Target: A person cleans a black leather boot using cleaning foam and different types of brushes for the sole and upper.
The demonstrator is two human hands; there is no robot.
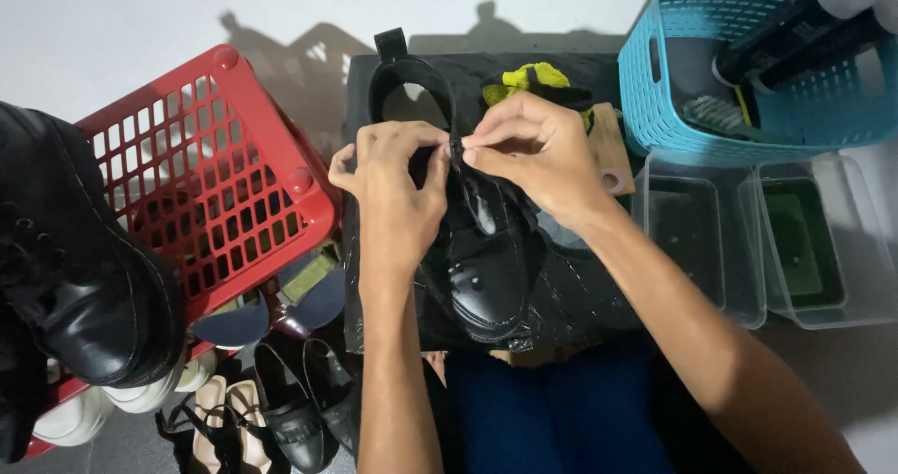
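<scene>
One black boot (482, 268) lies at frame centre on a black plastic sheet (571, 296). Two baskets flank it: a red basket (215, 175) at left, a blue basket (748, 62) at upper right. Two clear tubs (739, 240) sit at right over a pale floor (112, 25). The left hand (398, 189) and right hand (538, 151) each have a closed pinching grip on the boot's lace (457, 148).

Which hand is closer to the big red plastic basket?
The left hand. It works on the shiny black leather boot just right of the red plastic basket. The right hand pinches the boot's lace farther away, toward the blue basket.
</scene>
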